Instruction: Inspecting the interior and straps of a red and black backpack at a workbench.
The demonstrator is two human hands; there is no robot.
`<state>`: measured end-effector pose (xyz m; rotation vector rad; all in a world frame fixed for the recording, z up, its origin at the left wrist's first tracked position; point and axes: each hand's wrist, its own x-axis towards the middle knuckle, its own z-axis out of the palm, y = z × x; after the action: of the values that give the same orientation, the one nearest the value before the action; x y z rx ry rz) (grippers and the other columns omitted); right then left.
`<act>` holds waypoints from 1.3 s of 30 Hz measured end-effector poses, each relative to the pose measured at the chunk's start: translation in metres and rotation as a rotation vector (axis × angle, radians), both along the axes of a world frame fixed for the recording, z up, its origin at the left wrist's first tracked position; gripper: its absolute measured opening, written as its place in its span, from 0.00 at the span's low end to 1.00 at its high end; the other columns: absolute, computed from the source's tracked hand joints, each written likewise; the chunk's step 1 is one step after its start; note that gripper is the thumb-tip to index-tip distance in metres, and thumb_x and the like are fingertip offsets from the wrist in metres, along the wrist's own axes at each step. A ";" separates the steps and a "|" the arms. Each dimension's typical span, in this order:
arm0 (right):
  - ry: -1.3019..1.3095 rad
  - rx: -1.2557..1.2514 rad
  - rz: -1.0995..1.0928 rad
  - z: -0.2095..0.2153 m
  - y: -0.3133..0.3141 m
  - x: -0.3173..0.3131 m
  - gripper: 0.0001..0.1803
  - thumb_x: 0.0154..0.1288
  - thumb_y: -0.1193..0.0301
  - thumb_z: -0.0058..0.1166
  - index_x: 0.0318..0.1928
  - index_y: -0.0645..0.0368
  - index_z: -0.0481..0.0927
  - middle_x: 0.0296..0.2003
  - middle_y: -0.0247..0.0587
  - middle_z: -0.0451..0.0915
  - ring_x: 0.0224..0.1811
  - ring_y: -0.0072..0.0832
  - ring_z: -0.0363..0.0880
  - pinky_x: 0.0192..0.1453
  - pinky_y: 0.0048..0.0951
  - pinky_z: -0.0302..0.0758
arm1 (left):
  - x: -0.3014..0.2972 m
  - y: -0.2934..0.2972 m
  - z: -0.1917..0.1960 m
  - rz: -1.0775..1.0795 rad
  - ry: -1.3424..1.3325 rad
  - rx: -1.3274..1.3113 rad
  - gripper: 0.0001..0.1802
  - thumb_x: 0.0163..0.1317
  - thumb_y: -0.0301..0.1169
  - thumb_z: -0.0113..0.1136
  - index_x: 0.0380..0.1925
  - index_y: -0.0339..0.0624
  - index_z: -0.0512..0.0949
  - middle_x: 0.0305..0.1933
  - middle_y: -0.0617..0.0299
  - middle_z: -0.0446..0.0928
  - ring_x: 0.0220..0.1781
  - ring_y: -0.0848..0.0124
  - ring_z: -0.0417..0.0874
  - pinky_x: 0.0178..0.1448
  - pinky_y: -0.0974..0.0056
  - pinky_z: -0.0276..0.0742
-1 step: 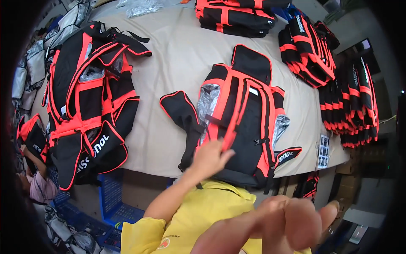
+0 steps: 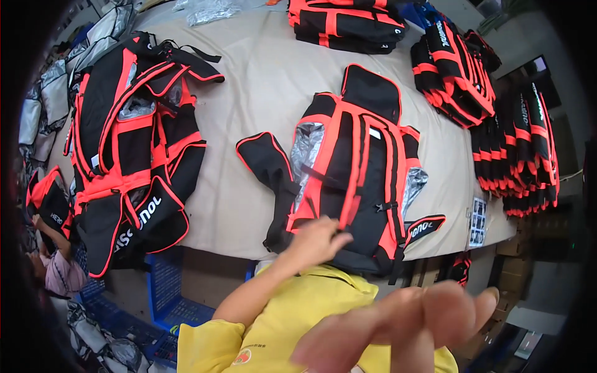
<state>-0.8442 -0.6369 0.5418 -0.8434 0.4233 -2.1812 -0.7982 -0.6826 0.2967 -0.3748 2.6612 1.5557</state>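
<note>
A black backpack with neon coral trim [image 2: 373, 168] lies in front of me on the cloth-covered table, its side flaps spread and silvery lining showing. My left hand [image 2: 316, 242] is at the backpack's lower left, fingers closed around the low end of a shoulder strap [image 2: 356, 180], which looks smeared by motion. Close to the camera at the lower right, my right hand [image 2: 429, 320] is raised off the backpack. Its fingers are curled and blurred; whatever they may hold is hidden.
A second open backpack [image 2: 134, 161] covers the table's left side. Folded backpacks lie in stacks at the back [image 2: 348, 31] and right [image 2: 454, 78]; more hang over the right edge [image 2: 516, 146]. Another person's arm [image 2: 55, 233] shows at far left. Blue crates [image 2: 177, 292] stand below.
My left hand has moved slightly down toward me, and the strap's low end has come with it. My right hand has shifted only a little, staying near the camera.
</note>
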 end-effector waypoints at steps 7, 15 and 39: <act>0.535 1.003 -0.527 -0.151 0.179 -0.096 0.43 0.86 0.40 0.28 0.81 0.64 0.57 0.73 0.60 0.71 0.79 0.50 0.66 0.82 0.51 0.61 | 0.010 0.027 -0.020 0.493 0.333 -0.540 0.21 0.63 0.42 0.72 0.49 0.38 0.84 0.61 0.51 0.79 0.62 0.48 0.78 0.63 0.48 0.74; 1.216 1.775 -0.330 -0.286 0.340 -0.106 0.48 0.71 0.57 0.67 0.80 0.68 0.57 0.78 0.76 0.54 0.80 0.69 0.56 0.83 0.55 0.58 | 0.007 0.097 -0.083 0.501 0.024 -0.685 0.32 0.66 0.59 0.65 0.58 0.46 0.85 0.74 0.47 0.72 0.80 0.37 0.62 0.76 0.27 0.54; 1.811 1.005 -0.213 -0.288 0.077 -0.170 0.13 0.68 0.74 0.56 0.49 0.64 0.86 0.52 0.54 0.85 0.67 0.58 0.77 0.70 0.52 0.74 | -0.063 -0.045 -0.064 0.371 0.322 -0.775 0.12 0.58 0.28 0.64 0.41 0.38 0.86 0.50 0.53 0.85 0.59 0.51 0.83 0.66 0.47 0.75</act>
<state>-1.0146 -0.5603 0.2538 -1.8498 2.1756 -0.4291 -0.8613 -0.7275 0.2323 -0.7189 3.5339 0.5684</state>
